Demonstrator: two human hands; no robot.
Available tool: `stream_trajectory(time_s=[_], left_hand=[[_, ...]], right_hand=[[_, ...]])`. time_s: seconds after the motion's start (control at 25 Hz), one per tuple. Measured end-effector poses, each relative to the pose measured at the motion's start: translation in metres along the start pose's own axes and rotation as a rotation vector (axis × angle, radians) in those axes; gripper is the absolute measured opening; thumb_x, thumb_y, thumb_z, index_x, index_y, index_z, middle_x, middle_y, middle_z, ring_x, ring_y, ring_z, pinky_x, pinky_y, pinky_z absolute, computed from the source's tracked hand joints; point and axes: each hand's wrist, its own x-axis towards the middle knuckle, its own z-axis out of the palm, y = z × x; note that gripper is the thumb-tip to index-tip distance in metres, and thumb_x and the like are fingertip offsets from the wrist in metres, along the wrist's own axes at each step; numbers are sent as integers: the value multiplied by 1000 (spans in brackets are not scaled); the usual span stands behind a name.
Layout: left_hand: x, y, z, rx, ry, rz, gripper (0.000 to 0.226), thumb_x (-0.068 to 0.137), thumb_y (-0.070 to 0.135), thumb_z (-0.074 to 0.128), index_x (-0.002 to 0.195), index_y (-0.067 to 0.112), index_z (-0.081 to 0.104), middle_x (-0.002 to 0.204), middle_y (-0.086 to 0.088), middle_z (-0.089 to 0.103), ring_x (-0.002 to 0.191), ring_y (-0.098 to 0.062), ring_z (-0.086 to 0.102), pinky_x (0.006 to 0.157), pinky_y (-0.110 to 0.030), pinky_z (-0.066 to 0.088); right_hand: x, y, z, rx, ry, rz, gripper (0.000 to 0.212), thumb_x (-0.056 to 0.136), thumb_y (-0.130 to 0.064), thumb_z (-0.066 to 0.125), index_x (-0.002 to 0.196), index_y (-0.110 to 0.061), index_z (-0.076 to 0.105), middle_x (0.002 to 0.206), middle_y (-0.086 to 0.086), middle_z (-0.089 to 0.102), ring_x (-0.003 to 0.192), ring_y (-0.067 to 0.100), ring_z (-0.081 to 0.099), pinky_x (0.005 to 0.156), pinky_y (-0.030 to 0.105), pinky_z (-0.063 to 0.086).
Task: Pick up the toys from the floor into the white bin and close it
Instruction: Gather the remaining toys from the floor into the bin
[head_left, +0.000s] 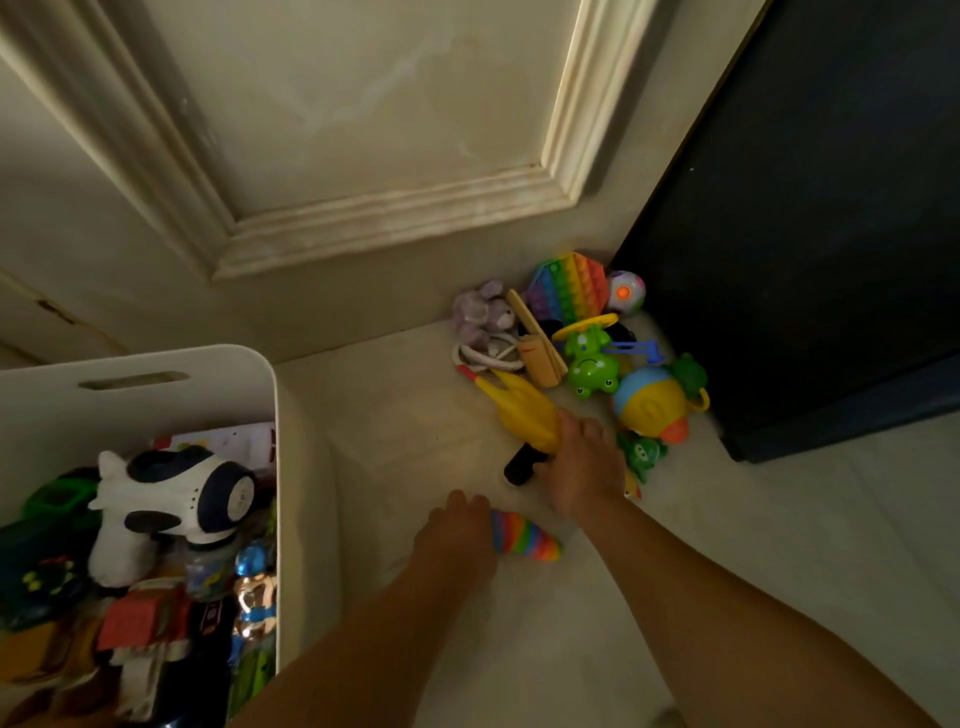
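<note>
My right hand (587, 467) curls over the floppy yellow rubber chicken (524, 410), my left hand (457, 535) grips the rainbow-striped segmented slug (527, 538), both on the floor (405, 415) right of the open white plastic bin (156, 410); the chicken's neck may drag the looped white cord (488, 357) along

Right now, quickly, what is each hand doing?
Left hand: on the rainbow slug toy; grip cannot be told.
Right hand: closed around the yellow rubber chicken.
</note>
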Motion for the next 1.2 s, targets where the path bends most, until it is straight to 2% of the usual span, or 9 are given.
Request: stream_trajectory(time_s=[0.12,0.32,0.52,0.6,0.68,0.8,0.96,1.08,1.2], left_hand=[[-7,-2,-15,-125,-33,-17,51,91,26,57,135,7,39,134,-15,40,116,-30,52,92,-34,44],[-33,-9,-42,-347,21,-53,51,90,28,62,131,2,48,133,-15,54,119,-27,55,90,-29,43],[-86,-19,-71,-796,118,42,63,66,41,74,120,11,57,115,-13,66,99,-26,65,86,-37,55],[-109,-23,-86,-1021,85,91,44,68,32,77,104,13,60,100,-12,67,86,-25,68,81,-41,59],[-141,-32,-113,-1147,44,133,18,84,17,70,99,14,59,88,-8,66,73,-17,67,68,-29,59],[-199,-59,-159,-1143,108,157,13,90,13,63,101,10,59,78,-6,66,57,-11,66,54,-21,57],[-261,-111,-192,-998,284,45,37,87,16,67,118,-1,56,94,-15,64,74,-21,64,68,-29,55],[-299,-142,-198,-977,351,-35,41,88,16,67,120,-2,50,101,-18,63,79,-25,65,76,-36,57],[-326,-167,-193,-969,373,-59,44,87,16,67,122,-3,48,98,-17,63,79,-27,65,76,-38,58]], right_hand=[[0,3,-4,58,-81,122,75,82,-40,70,142,-17,32,143,11,36,133,31,33,105,38,34],[-14,5,0,122,-127,143,46,92,-22,56,133,-9,41,136,15,48,126,32,49,99,39,41],[-40,2,-18,207,94,5,38,92,-35,57,120,-10,55,115,16,65,109,35,60,84,39,45],[-55,-7,-36,264,109,-29,34,95,-39,50,114,-11,57,109,16,66,103,36,61,76,37,43],[-71,-19,-54,426,70,-28,38,98,-40,44,116,-9,55,109,19,65,101,37,61,73,36,40],[-99,-35,-82,736,16,-13,41,99,-37,41,119,-2,52,89,17,62,77,33,60,70,38,47],[-140,-62,-116,1084,-150,50,43,99,-41,41,114,-3,53,60,11,58,42,21,50,44,25,40],[-173,-85,-133,1220,-239,2,33,93,-42,55,100,-9,57,55,7,54,37,15,48,39,21,38],[-200,-108,-146,1258,-264,-14,35,91,-42,59,80,-8,61,54,5,57,43,15,51,47,25,42]])
